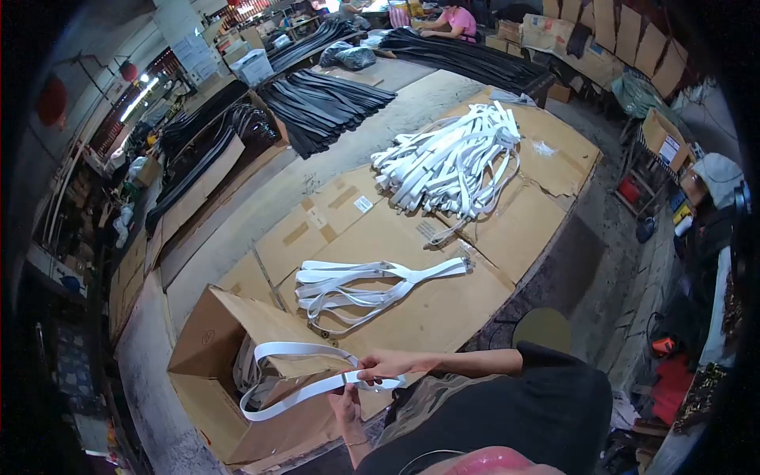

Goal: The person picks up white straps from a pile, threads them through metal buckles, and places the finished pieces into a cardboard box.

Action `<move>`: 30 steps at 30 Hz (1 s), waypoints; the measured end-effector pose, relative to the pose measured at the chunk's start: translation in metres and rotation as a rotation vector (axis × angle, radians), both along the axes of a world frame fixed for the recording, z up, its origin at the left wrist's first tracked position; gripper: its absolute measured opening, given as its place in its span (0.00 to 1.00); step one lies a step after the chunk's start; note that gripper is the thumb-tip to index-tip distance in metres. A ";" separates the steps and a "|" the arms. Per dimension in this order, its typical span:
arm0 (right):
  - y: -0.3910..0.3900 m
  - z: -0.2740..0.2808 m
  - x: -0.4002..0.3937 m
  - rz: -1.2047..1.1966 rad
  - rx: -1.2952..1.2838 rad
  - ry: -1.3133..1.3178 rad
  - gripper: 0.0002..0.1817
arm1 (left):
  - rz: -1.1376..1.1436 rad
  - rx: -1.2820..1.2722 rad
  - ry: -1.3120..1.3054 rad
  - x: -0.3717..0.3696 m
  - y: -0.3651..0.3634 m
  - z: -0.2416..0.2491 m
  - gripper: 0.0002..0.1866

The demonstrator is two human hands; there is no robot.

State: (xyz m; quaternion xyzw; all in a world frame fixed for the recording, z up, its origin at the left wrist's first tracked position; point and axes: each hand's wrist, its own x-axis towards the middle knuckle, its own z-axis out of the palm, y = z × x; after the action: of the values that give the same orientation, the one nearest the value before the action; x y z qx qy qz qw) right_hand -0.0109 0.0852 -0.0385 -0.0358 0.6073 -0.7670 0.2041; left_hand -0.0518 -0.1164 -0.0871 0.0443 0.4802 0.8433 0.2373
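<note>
A white strap (297, 347) hangs in a long loop to the left of my hands, over the open cardboard box. My right hand (384, 366) reaches in from the right, its fingers closed on the strap near its ends. Just below, my left hand (346, 402) pinches the strap's lower run, beside a small dark spot on it. On the cardboard in front of me lies a small bundle of white straps (356, 286), gathered at its right end. Farther back sits a large heap of white straps (455, 158).
The open cardboard box (277, 443) stands at the table's near-left edge, with pale straps inside. Black straps (324, 103) lie in bundles farther back. A person in pink (459, 22) sits at the far end. Shelving and goods line the right side.
</note>
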 end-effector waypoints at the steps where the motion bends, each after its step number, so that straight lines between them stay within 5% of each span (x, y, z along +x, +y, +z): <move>1: 0.000 -0.001 0.000 -0.006 -0.015 -0.005 0.16 | -0.009 -0.020 -0.025 -0.002 -0.002 -0.004 0.19; 10: -0.006 -0.010 -0.005 0.030 -0.025 -0.001 0.16 | 0.066 0.071 0.057 0.006 0.004 0.008 0.18; 18: 0.022 0.003 -0.004 0.312 -0.070 0.028 0.15 | 0.192 0.217 0.027 0.010 -0.003 0.029 0.25; 22: 0.010 0.019 -0.013 0.264 -0.042 0.067 0.14 | 0.069 -0.045 0.100 0.011 -0.010 0.022 0.27; 26: -0.005 0.042 -0.030 0.229 0.184 0.166 0.11 | 0.107 0.117 0.165 0.010 0.004 0.050 0.24; 30: -0.016 0.064 -0.017 0.291 0.039 0.039 0.09 | 0.056 0.297 0.165 0.018 0.002 0.068 0.26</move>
State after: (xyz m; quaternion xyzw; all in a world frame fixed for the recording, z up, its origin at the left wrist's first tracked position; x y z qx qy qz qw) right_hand -0.0281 0.0696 0.0260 -0.1346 0.6145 -0.7164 0.3018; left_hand -0.0335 -0.1146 -0.0192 0.1345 0.3693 0.9047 0.1642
